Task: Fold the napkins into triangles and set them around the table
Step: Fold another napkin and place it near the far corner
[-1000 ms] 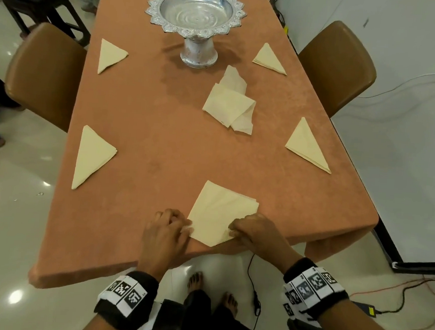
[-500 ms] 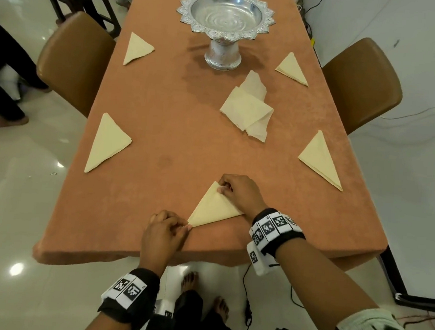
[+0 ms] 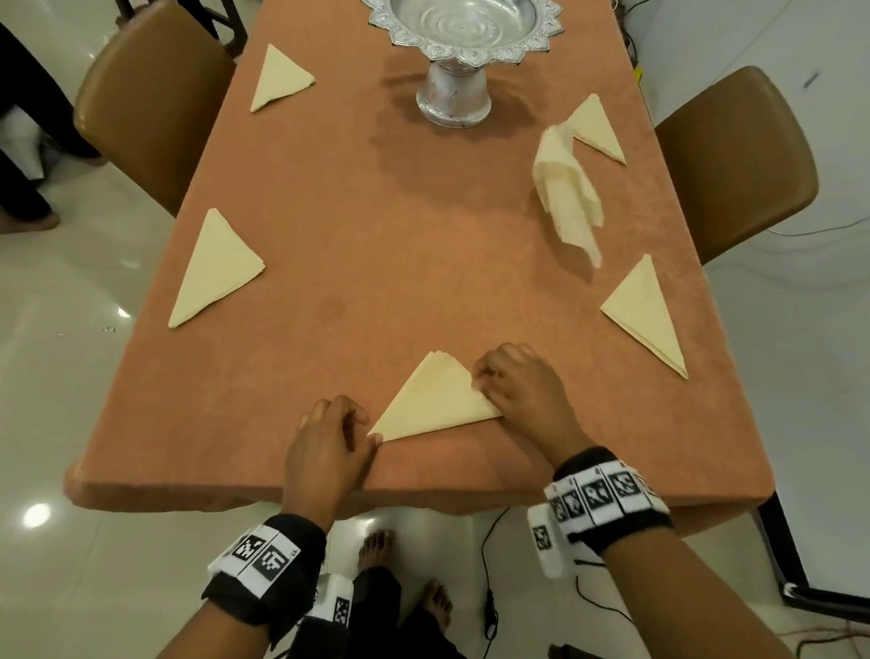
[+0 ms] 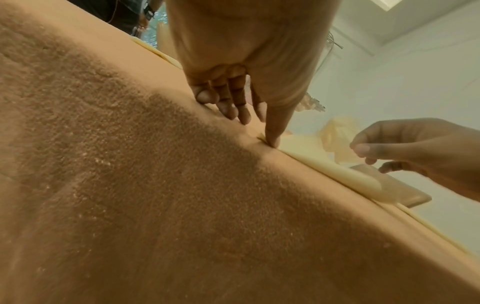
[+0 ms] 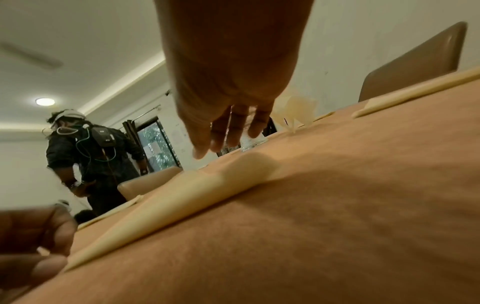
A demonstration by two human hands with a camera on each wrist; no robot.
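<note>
A cream napkin [image 3: 435,401] lies folded into a triangle near the table's front edge. My left hand [image 3: 343,436] is at its left corner, and the index fingertip [image 4: 271,142] presses that corner onto the cloth. My right hand [image 3: 501,385] sits over the napkin's right edge with loose fingers [image 5: 228,135] and holds nothing. Several more folded triangles lie around the table, at the far left [image 3: 280,76], near left [image 3: 218,268], far right [image 3: 599,129] and near right [image 3: 647,313]. A loose bunch of unfolded napkins [image 3: 566,194] stands crumpled at the right.
A silver pedestal bowl [image 3: 462,27] stands at the far middle of the orange-clothed table [image 3: 378,222]. Brown chairs flank it on the left [image 3: 150,103] and right [image 3: 733,159]. Another person [image 5: 96,160] stands beyond the left side. Cables lie on the floor at the right.
The square napkin has become a triangle. My right hand slid from its top corner down to the right edge. The loose napkins have shifted right and reared up.
</note>
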